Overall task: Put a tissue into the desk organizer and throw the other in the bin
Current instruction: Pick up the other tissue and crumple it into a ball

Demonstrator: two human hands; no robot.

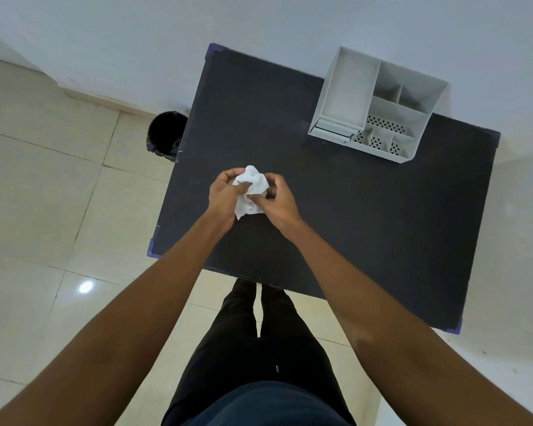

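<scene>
A crumpled white tissue point(251, 189) is held between both hands above the left middle of the dark table point(366, 210). My left hand point(223, 195) grips its left side and my right hand point(280, 199) pinches its right side. Whether this is one tissue or two bunched together I cannot tell. The white desk organizer point(379, 106) with several compartments stands at the table's far right; its compartments look empty. The black bin point(166, 135) stands on the floor just off the table's far left edge, partly hidden by the table.
A white wall runs behind the table. Pale tiled floor point(59, 195) lies to the left and right. My legs in dark trousers stand at the table's near edge.
</scene>
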